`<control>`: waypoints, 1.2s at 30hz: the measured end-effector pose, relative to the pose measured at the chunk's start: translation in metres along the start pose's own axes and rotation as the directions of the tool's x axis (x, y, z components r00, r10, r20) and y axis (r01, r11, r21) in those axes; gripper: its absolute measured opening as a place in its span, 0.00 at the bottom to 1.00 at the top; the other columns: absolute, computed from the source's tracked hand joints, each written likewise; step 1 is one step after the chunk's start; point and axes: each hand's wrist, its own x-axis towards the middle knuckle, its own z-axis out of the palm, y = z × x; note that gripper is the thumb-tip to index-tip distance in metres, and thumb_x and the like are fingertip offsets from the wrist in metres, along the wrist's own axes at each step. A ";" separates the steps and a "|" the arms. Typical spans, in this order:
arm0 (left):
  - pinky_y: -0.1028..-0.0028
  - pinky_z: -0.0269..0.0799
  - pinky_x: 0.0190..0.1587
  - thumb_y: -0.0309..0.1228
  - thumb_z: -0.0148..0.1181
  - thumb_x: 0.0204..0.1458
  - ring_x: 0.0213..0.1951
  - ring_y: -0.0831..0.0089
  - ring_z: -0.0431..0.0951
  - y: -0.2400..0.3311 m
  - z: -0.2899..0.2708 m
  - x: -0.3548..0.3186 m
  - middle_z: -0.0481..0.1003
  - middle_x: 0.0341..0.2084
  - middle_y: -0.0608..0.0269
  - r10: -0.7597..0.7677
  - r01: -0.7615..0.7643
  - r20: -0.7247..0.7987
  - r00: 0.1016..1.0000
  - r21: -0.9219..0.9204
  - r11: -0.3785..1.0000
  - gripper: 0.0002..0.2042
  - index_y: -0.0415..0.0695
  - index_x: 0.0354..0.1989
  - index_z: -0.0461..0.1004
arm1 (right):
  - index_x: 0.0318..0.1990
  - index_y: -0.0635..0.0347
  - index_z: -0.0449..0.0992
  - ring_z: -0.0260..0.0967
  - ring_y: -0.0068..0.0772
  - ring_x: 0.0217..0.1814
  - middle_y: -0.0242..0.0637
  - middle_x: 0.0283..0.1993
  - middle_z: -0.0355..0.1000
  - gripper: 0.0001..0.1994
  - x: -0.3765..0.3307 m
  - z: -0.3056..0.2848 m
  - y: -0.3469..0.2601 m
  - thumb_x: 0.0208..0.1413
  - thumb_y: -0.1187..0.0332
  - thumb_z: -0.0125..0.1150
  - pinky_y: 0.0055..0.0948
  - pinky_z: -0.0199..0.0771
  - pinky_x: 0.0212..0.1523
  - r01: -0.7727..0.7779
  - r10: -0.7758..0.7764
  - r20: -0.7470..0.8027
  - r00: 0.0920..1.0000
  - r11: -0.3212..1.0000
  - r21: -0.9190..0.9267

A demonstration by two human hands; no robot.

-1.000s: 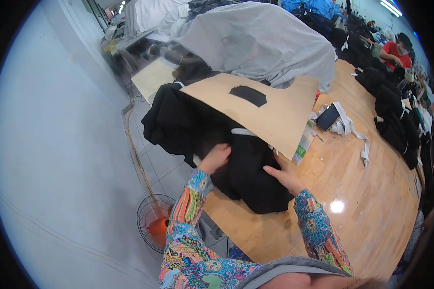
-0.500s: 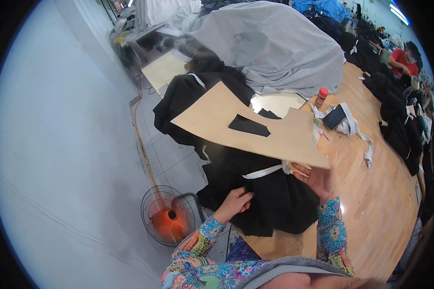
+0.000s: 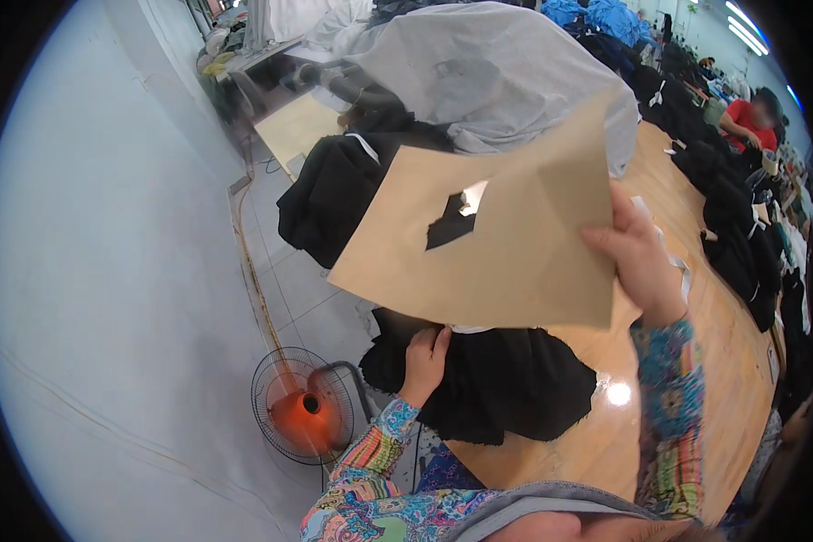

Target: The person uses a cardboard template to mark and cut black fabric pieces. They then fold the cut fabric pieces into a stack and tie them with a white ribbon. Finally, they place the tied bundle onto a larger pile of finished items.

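Note:
My right hand [image 3: 640, 257] grips the right edge of a tan cardboard pattern piece [image 3: 524, 262], thumb on top. The sheet is lifted and bent, and a cutout in its middle shows black cloth and a bright patch behind. Below it lies a bundle of black fabric [image 3: 515, 379] with ragged edges, over the table's near edge. My left hand [image 3: 427, 361] is closed on the bundle's upper left part, beside a white tie strip [image 3: 470, 330] that the cardboard partly covers.
A wooden table [image 3: 723, 361] stretches along the right. Another black fabric bundle [image 3: 325, 194] sits beyond the cardboard. A grey cloth [image 3: 515, 72] drapes a large heap at the back. An orange fan [image 3: 305, 411] stands at left by the wall. A person in red [image 3: 750, 122] works far right.
My right hand has moved up from under the cardboard to its right edge, and the sheet's right side has risen and bent. My left hand has shifted slightly up and left on the black fabric.

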 end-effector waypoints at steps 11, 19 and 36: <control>0.57 0.63 0.34 0.35 0.50 0.58 0.30 0.47 0.68 0.006 0.002 -0.005 0.69 0.24 0.46 -0.003 0.003 0.039 0.999 0.011 1.000 0.15 0.36 0.23 0.67 | 0.60 0.61 0.62 0.67 0.29 0.56 0.36 0.57 0.67 0.22 0.091 -0.123 0.005 0.57 0.75 0.52 0.28 0.67 0.56 0.305 -0.256 -0.422 0.870 0.951 0.053; 0.57 0.63 0.34 0.33 0.50 0.58 0.31 0.47 0.67 0.007 0.002 -0.009 0.68 0.24 0.46 -0.013 0.013 0.052 0.999 0.017 1.000 0.14 0.36 0.24 0.67 | 0.54 0.59 0.64 0.67 0.38 0.54 0.39 0.52 0.68 0.19 0.106 -0.167 0.213 0.54 0.79 0.49 0.42 0.70 0.52 0.038 0.199 -0.644 0.738 0.942 0.334; 0.58 0.55 0.60 0.53 0.63 0.44 0.60 0.49 0.61 -0.076 -0.149 0.332 0.66 0.53 0.40 0.009 0.029 -0.145 0.989 0.262 0.965 0.36 0.35 0.52 0.66 | 0.66 0.62 0.46 0.59 0.41 0.59 0.47 0.60 0.59 0.35 -0.001 -0.103 0.232 0.51 0.75 0.54 0.34 0.64 0.54 -0.316 0.194 -0.796 0.573 0.949 0.003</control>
